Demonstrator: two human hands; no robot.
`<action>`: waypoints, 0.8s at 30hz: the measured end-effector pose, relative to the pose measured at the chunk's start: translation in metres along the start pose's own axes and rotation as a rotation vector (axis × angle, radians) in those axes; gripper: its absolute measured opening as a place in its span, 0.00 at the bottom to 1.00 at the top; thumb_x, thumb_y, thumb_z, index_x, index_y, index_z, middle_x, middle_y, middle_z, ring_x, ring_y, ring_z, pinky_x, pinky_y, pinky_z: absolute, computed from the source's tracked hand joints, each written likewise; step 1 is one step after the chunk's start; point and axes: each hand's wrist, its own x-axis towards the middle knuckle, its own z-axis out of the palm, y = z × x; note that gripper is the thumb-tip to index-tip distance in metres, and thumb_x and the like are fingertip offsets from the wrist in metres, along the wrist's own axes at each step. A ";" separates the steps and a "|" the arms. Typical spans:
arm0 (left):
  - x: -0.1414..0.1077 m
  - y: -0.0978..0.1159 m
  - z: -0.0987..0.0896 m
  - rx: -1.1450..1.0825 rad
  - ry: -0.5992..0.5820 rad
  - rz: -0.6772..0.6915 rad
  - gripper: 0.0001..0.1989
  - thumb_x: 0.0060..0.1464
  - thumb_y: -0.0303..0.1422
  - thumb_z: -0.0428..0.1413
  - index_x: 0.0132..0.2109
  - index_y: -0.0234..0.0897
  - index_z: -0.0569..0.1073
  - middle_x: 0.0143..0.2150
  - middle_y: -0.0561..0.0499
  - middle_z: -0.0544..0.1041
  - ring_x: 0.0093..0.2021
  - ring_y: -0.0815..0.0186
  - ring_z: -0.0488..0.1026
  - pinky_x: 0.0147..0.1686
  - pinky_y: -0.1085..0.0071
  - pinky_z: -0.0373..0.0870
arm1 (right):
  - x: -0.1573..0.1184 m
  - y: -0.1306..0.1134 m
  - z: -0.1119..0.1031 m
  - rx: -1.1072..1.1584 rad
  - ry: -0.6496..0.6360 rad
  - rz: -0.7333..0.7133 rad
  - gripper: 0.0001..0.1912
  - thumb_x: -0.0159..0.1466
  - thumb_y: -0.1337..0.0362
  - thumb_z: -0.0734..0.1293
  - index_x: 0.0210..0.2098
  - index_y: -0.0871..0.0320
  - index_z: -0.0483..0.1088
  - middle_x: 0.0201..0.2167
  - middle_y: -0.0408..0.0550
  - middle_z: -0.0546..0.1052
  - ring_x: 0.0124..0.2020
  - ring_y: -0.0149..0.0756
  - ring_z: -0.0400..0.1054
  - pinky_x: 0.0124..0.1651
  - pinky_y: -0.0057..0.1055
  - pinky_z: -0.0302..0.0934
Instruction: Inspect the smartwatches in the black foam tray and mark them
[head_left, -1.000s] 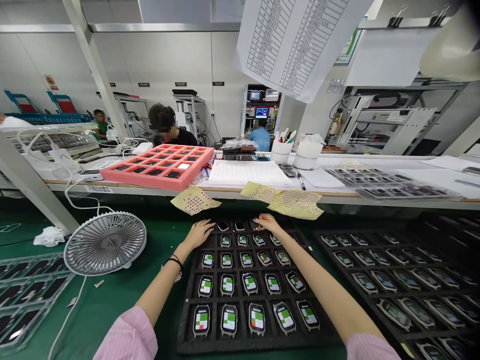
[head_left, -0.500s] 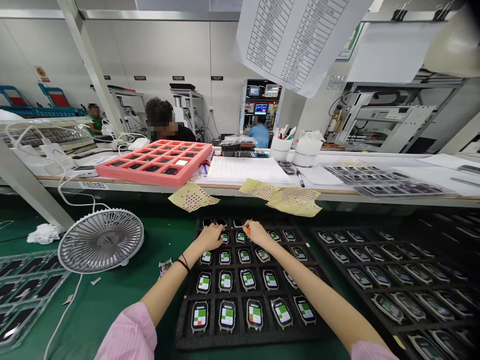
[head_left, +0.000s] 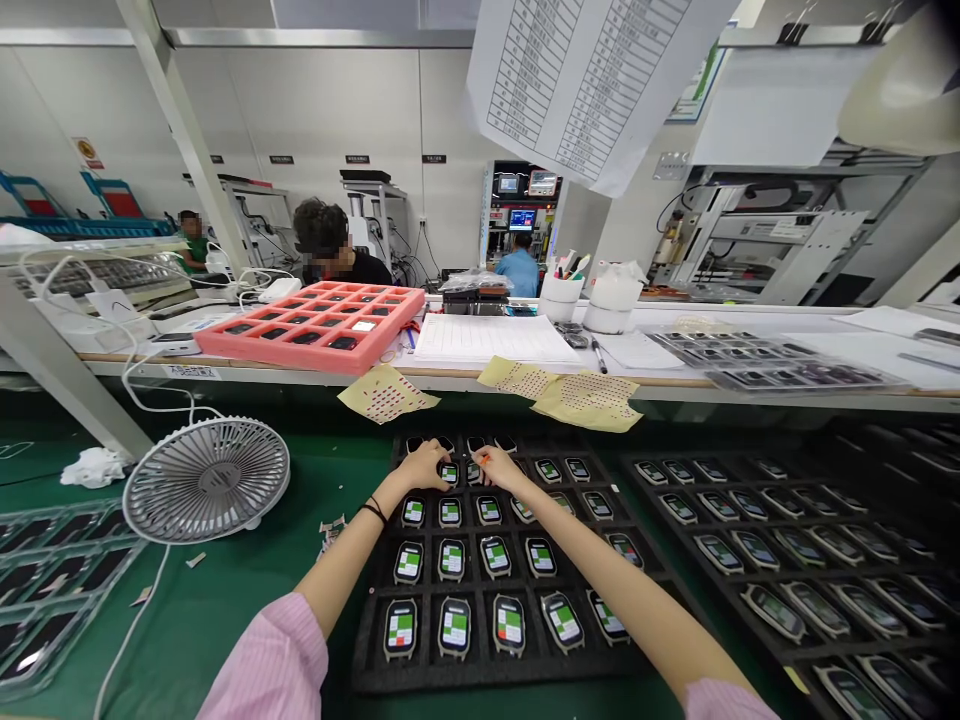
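Observation:
A black foam tray (head_left: 367, 668) on the green mat holds rows of smartwatches, and their screens show green, red and white blocks. My left hand (head_left: 424, 465) rests on the far rows, with its fingers beside a watch (head_left: 449, 473). My right hand (head_left: 499, 470) lies close by on the same rows. A small orange piece (head_left: 484, 458) shows at its fingertips, but I cannot tell what it is. The hands partly hide the watches under them. The far row of watches has dark faces.
A second foam tray of watches (head_left: 780, 590) lies to the right, and a white fan (head_left: 206, 480) stands to the left. Yellow dotted sheets (head_left: 386, 393) hang from the bench edge. A red tray (head_left: 307, 330) sits on the bench, where a co-worker (head_left: 334, 240) sits beyond it.
My hands have moved closer together, with the right hand moving left and nearer to me. The view has shifted slightly.

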 end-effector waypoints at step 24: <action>-0.041 0.064 -0.034 -1.152 0.258 -0.075 0.26 0.47 0.38 0.60 0.52 0.40 0.63 0.51 0.44 0.71 0.37 0.65 0.76 0.17 0.82 0.66 | -0.070 -0.023 -0.044 0.946 -0.160 -0.266 0.21 0.50 0.63 0.74 0.42 0.59 0.68 0.26 0.44 0.75 0.24 0.31 0.71 0.17 0.21 0.51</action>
